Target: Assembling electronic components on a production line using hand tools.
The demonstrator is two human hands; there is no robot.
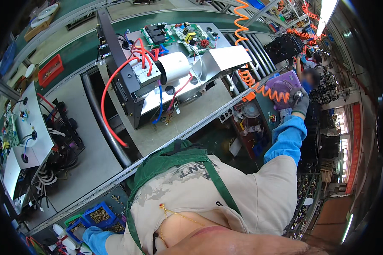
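Observation:
My right hand [301, 103], in a grey glove, is raised at the right and closed round an air screwdriver [296, 97]. Mostly the tool's metal end shows, with an orange coiled hose [266, 91] running to it. At the lower left, my left hand [79, 232] reaches into a blue parts bin among small brass-coloured screws [99, 215]; its fingers are hidden. In front of me lies an open electrical unit [134, 85] with a black panel, a white cylinder [174, 66], green circuit boards [191, 37] and red cables [110, 93].
A second open unit [34, 140] with loose wiring stands at the left. Rollers [95, 114] cross the line beside the unit. A red tray [50, 70] lies at the far left. Behind my right hand is a purple fan [283, 87]; another person [309, 78] works beyond it.

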